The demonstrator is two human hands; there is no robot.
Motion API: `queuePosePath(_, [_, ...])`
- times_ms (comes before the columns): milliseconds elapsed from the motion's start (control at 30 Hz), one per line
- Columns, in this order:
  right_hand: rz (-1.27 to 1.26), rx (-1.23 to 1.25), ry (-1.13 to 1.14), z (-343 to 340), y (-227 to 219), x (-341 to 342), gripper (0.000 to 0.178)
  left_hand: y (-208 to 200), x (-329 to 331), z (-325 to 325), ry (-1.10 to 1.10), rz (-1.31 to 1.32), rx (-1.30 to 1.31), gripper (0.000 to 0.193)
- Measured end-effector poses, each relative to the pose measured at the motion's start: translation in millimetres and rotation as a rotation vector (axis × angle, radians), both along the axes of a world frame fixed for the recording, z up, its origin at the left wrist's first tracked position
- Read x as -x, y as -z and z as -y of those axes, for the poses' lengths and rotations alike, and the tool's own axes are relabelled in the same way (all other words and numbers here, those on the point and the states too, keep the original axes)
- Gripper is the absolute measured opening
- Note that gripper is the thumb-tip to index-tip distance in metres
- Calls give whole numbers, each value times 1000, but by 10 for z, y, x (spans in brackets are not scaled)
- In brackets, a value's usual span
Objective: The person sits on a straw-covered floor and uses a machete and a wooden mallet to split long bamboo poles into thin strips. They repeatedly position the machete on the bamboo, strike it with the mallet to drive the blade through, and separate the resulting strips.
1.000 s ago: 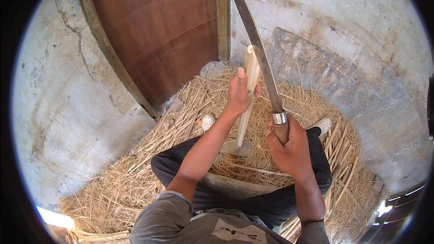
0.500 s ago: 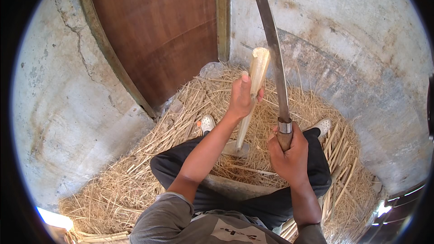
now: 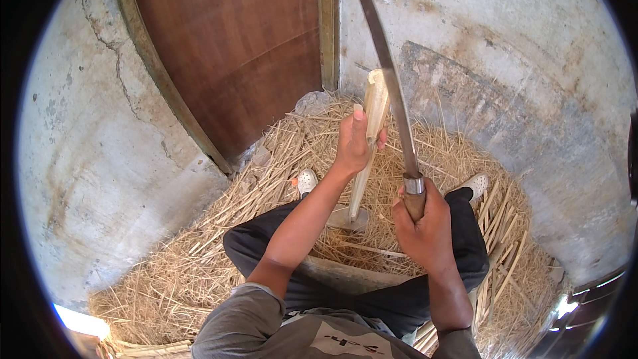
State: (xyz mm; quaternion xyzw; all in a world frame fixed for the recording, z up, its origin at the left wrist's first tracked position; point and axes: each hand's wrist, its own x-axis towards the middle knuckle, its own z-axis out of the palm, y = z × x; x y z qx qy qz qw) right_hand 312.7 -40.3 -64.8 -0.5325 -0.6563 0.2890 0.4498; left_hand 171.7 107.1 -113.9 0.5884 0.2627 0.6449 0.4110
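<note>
My left hand (image 3: 355, 139) is closed around a pale length of split bamboo (image 3: 376, 106), its thumb laid along the side. The bamboo stands nearly upright, and its lower end meets a flat stone or wooden block (image 3: 339, 219) on the floor. In my right hand (image 3: 425, 226) is the wooden handle of a machete (image 3: 396, 90), with a metal collar where handle and blade meet. The long blade points up and leans left. It lies beside the bamboo's upper end, partly overlapping its right edge; whether they touch I cannot tell.
Straw-like shavings (image 3: 219, 252) cover the floor all around. Split strips (image 3: 495, 252) lie to the right of my leg. A brown door (image 3: 226, 46) and cracked walls (image 3: 512, 80) close in the far side. My feet, in white clogs (image 3: 307, 181), flank the block.
The machete has come down slightly and its blade has swung left, closer to the bamboo's upper end. My left hand and the bamboo have barely shifted.
</note>
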Motion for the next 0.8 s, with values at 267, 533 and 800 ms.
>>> queuePosePath(267, [67,-20,24,-6,-16,-38,24,-19,-6,9,7,12,-13,79])
queuePosePath(533, [62,-107,73,-30,150,-13,24,-8,-10,36,60,53,-61,70])
queuePosePath(800, [-42,-68,32,20,14,33,22,-4,-30,32,28,26,16,80])
